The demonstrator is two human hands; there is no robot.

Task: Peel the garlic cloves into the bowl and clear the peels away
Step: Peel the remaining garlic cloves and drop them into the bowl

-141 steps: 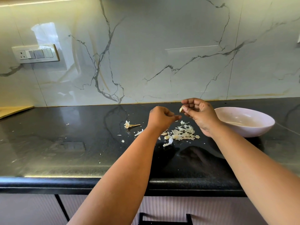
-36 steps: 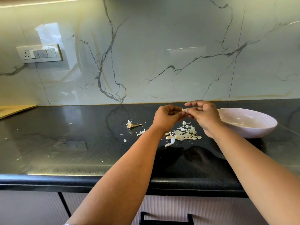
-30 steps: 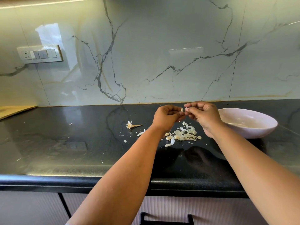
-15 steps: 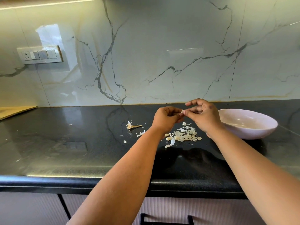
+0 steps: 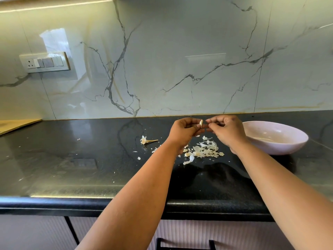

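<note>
Left hand (image 5: 183, 131) is raised above the counter (image 5: 72, 168), fingers curled, pinching a garlic clove (image 5: 201, 123) at the fingertips. The clove is small, pale cream, smooth and glossy, standing roughly upright with its tip up — it looks mostly bare of skin. Right hand (image 5: 226, 130) is just beside it, fingers curled in, thumb and forefinger pinched together at the clove's right side; whether it has a scrap of skin in the pinch is too small to tell.

Below the hands, on the black counter, lies a loose pile of peels (image 5: 203, 150) — thin, papery, off-white flakes, some curled, a few stray bits scattered to the left. Left of the pile sits a garlic stem (image 5: 147, 141) with a frayed root end. A pale pink bowl (image 5: 288, 147) stands on the counter just right of the right hand, shallow and wide. Marble wall (image 5: 180, 60) behind, with a switch panel (image 5: 45, 62) at the left.
</note>
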